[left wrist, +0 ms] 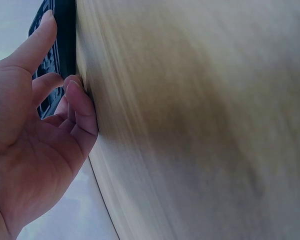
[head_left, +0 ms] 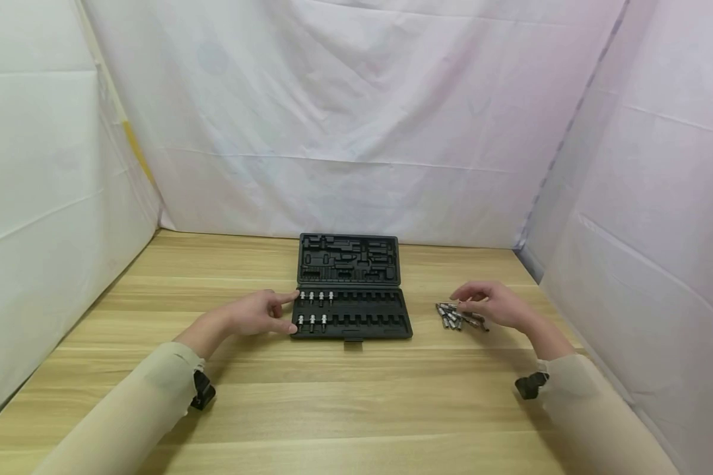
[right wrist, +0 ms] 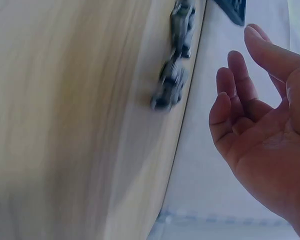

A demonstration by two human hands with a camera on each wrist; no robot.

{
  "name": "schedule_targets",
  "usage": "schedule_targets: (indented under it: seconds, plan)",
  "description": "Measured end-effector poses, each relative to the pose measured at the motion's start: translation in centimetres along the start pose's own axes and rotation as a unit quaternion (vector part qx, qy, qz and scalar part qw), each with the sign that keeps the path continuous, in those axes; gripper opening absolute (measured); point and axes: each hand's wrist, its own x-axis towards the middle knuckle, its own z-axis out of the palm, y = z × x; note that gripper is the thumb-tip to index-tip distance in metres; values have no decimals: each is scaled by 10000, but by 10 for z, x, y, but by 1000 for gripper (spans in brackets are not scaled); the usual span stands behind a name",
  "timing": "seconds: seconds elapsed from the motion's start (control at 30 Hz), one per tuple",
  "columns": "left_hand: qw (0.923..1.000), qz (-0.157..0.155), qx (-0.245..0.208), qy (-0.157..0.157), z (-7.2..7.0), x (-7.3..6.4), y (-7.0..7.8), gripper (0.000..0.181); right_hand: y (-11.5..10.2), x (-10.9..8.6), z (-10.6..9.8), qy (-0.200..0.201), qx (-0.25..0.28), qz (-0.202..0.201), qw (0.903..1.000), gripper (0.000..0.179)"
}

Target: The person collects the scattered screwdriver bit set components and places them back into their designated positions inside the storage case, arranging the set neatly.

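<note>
A black plastic socket case (head_left: pixel 352 310) lies unfolded on the table, its moulded lid (head_left: pixel 349 259) at the back. Several silver bit sockets (head_left: pixel 311 297) sit at the left of its upper row, and three more bit sockets (head_left: pixel 312 321) at the left of the lower row. My left hand (head_left: pixel 255 313) touches the case's left edge, index finger at the upper end and thumb at the lower corner; its other fingers curl inward. Over a loose heap of bit sockets (head_left: pixel 451 318) hovers my right hand (head_left: pixel 492 305), fingers loosely bent, with nothing between them in the right wrist view.
The wooden table (head_left: pixel 344 402) reaches back to a white cloth wall (head_left: pixel 344 132), with further white sheets at both sides. Empty slots (head_left: pixel 374 320) fill the right part of both case rows. A latch (head_left: pixel 353 340) juts from the case's front edge.
</note>
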Motion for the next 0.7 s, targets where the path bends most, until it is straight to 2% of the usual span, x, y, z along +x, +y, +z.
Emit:
schedule_targets:
  seconds: [0.17, 0.37, 0.7]
  plan:
    - [10000, -4, -21, -1, 0, 1, 0, 92, 16, -13, -11, -101, -192, 180, 9996, 18]
    - [10000, -22, 12, -5, 1, 1, -1, 93, 35, -25, -23, -496, -186, 347, 9980, 18]
    - [10000, -40, -63, -41, 0, 0, 1, 92, 43, -33, -24, -902, -260, 629, 9936, 17]
